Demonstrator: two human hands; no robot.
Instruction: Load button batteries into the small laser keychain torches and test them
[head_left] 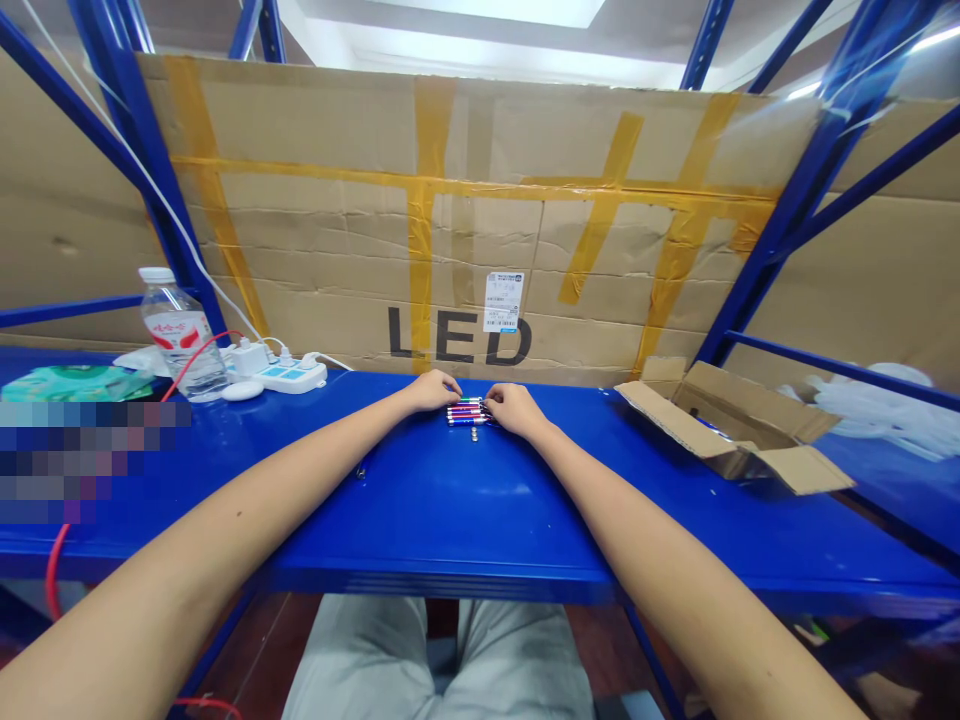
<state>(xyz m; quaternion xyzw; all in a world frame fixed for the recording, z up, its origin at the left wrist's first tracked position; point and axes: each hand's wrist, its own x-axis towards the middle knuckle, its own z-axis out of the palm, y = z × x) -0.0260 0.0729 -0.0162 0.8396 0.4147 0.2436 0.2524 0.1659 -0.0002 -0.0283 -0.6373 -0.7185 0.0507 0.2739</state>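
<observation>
A small row of thin pen-like sticks (466,411) in red, blue and silver lies on the blue shelf top (480,500), close to the cardboard back wall. My left hand (433,389) rests at the left end of the row, fingers curled onto it. At the right end my right hand (512,407) has its fingers curled against the sticks. Two tiny round metal pieces (474,435) lie just in front of the row.
An open cardboard box (739,425) stands at the right. At the left are a water bottle (180,335), a white power strip (289,375) with cables, and a green packet (71,383). A taped cardboard sheet marked LED (465,220) closes the back. White gloves (885,405) lie far right.
</observation>
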